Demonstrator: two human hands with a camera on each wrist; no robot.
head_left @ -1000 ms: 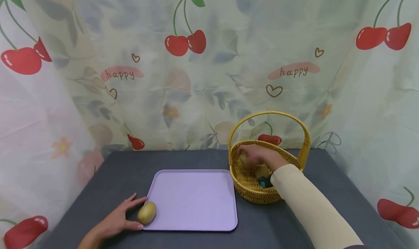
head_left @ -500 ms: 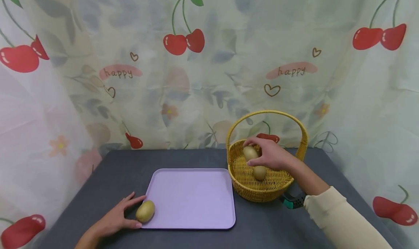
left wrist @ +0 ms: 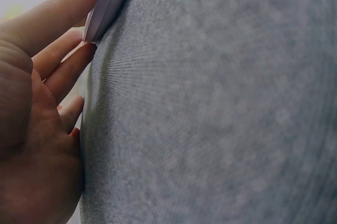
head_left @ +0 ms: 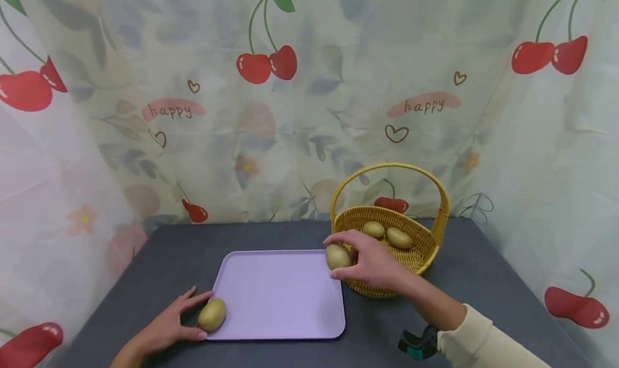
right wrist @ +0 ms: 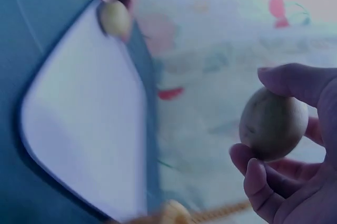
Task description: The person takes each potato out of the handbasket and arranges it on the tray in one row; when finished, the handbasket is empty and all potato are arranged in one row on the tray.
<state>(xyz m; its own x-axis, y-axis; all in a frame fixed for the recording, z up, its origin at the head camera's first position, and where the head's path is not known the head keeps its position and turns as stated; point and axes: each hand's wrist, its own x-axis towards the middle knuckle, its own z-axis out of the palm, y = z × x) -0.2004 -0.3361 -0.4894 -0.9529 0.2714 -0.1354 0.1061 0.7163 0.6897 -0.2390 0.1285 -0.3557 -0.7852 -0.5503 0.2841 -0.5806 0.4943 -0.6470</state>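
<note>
Fingers and thumb of my right hand (head_left: 374, 260) grip a potato (head_left: 338, 256), which in the head view overlaps the back right corner of the lilac tray (head_left: 278, 298) and the basket's left side. The right wrist view shows that potato (right wrist: 274, 124) pinched between thumb and fingertips. One more potato (head_left: 211, 315) lies at the tray's front left corner. My left hand (head_left: 164, 325) is spread about this corner, thumb at the front edge and index finger at the left edge. In the left wrist view the thumb is against the tray rim (left wrist: 108, 11).
A yellow woven basket (head_left: 367, 289) with a tall handle stands right of the tray, with two potatoes (head_left: 399, 238) showing inside. Dark cloth (head_left: 193, 244) covers the table. A cherry-print curtain (head_left: 300, 158) hangs behind and at both sides.
From inside the basket, my right hand has lifted a potato and carried it left and toward me to the tray's edge. The left hand and its potato have stayed in place.
</note>
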